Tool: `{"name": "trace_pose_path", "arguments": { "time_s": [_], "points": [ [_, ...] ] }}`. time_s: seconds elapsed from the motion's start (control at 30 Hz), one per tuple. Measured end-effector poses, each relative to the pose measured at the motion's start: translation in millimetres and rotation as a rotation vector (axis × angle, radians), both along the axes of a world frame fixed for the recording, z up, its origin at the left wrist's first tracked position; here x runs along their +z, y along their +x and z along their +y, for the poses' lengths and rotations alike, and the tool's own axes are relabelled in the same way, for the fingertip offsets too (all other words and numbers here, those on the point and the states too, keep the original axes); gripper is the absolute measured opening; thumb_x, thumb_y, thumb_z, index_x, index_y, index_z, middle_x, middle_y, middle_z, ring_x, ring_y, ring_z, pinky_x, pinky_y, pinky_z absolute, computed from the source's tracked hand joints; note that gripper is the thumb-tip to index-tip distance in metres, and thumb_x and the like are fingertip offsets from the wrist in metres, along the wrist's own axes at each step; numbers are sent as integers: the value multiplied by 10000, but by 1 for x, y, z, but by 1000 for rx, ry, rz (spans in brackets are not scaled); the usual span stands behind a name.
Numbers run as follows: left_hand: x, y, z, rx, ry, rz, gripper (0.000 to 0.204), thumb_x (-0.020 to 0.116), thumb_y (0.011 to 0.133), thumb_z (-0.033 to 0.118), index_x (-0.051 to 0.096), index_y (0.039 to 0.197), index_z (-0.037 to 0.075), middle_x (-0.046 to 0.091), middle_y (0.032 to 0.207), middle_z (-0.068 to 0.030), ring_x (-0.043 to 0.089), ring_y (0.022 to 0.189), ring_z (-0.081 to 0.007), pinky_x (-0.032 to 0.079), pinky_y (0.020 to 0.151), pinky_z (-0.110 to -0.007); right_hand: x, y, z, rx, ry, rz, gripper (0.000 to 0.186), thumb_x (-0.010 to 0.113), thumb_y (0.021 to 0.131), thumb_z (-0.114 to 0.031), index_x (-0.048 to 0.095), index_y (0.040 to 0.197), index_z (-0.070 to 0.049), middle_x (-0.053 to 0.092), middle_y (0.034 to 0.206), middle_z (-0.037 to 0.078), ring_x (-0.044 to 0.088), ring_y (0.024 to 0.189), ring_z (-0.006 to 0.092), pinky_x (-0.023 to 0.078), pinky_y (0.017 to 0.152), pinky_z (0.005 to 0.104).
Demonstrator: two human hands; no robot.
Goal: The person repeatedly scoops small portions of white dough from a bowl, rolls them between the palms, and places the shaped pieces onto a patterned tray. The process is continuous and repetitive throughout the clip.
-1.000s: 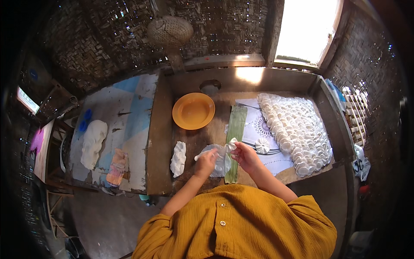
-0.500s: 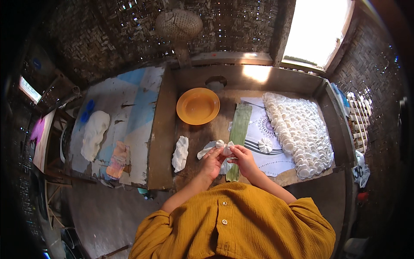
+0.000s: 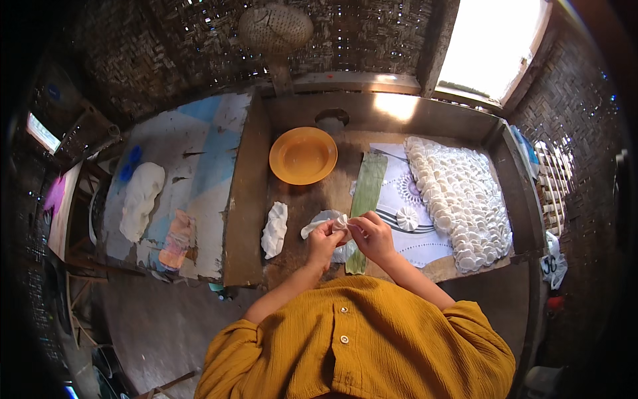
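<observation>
Close together over the worktop, my left hand [image 3: 322, 243] and my right hand [image 3: 373, 237] pinch a small soft white pleated piece [image 3: 340, 224] between their fingertips. Whether it is cloth or dough I cannot tell. Behind my left hand lies a loose white flattish piece [image 3: 311, 227], partly covered. A long green strip [image 3: 367, 189], like a leaf, runs under my right hand. To the right of that hand, a finished-looking white pleated rosette [image 3: 407, 218] rests on a white patterned cloth [image 3: 415, 251].
An orange bowl [image 3: 303, 156] stands at the back. Many small white discs [image 3: 462, 203] cover the right side. A white lump [image 3: 274, 230] lies left of my hands. Past a raised wooden divider [image 3: 244, 199], a larger white lump [image 3: 142, 201] rests on a peeling blue-white board [image 3: 199, 169].
My right fingers have shifted their pinch on the white pleated piece, with the hand lifted slightly and turned. My left hand still grips it. The whole view has shifted a little.
</observation>
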State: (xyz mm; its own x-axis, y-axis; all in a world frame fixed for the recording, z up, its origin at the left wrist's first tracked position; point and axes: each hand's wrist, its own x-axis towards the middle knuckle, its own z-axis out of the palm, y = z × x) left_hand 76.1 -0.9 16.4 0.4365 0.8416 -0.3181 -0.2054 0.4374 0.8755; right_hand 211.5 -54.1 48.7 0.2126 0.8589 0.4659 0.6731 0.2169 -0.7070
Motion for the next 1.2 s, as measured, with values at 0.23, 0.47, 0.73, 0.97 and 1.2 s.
{"name": "trace_pose_path", "arguments": {
  "time_s": [0.23,0.47,0.73,0.97,1.2],
  "points": [
    [11,-4,0,-58,1,90,237,602,810,87,589,1042,40,621,899,-16,609,790,-95,487,643,-211,9,8,8,70,63,-97,299,665,734,-79,615,1029,-82,584,847,86,594,781,243,488,642,332],
    [8,-6,5,-176,-1,63,245,564,813,55,544,1057,39,575,960,-34,591,861,-126,499,707,-240,14,12,6,165,-308,135,449,689,742,-88,564,1173,-100,629,923,77,595,799,205,492,693,305],
    [7,-3,2,-88,84,19,321,594,811,11,484,1112,-6,597,969,-93,613,833,-143,523,736,-270,7,9,11,191,-139,157,510,684,752,-70,531,1235,-130,660,847,62,600,668,178,489,628,284],
    [1,-4,3,-40,-75,-48,318,606,821,26,514,1125,-1,617,968,-78,611,837,-138,515,716,-256,0,12,11,122,-335,146,521,655,761,-70,502,1258,-113,587,1102,135,560,957,281,456,816,353],
    [-7,-6,9,233,-327,-192,264,562,862,198,576,1056,19,623,966,-61,604,858,-152,487,753,-291,-16,-11,1,59,-181,-218,540,602,700,-22,517,1232,-54,155,1463,217,146,1309,487,243,1023,532]
  ]
}}
